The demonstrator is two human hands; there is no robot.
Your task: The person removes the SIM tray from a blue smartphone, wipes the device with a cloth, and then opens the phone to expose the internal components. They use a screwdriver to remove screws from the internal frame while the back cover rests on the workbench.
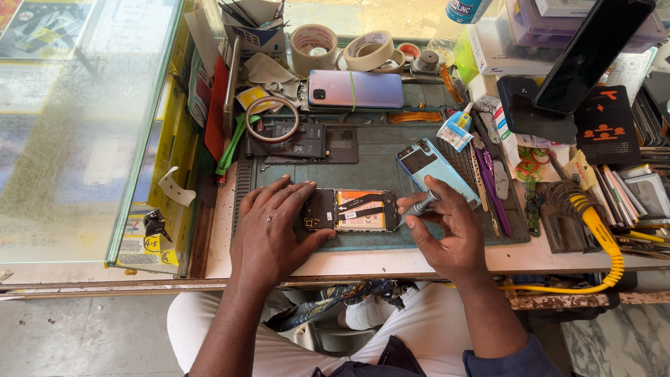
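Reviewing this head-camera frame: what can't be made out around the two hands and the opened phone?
- Tool tip: the right hand holds a slim grey tool at the opened phone; its tip is too small to identify.
- Phone's left end: partly covered by the left hand.
- Screws and small parts inside: too small to resolve.
- Black phone on the stand: cut off by the top edge.

White box (504, 43) beside dark screen (592, 52)

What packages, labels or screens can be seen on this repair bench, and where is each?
Dark phone screen: propped on a stand, upper right, black, unlit.
White box: upper right, rectangular, beside a lime-green edge.
Small sachet: right of the mat's middle, blue and white.
Black card: far right, orange symbols.
Yellow stickers: left cabinet edge.
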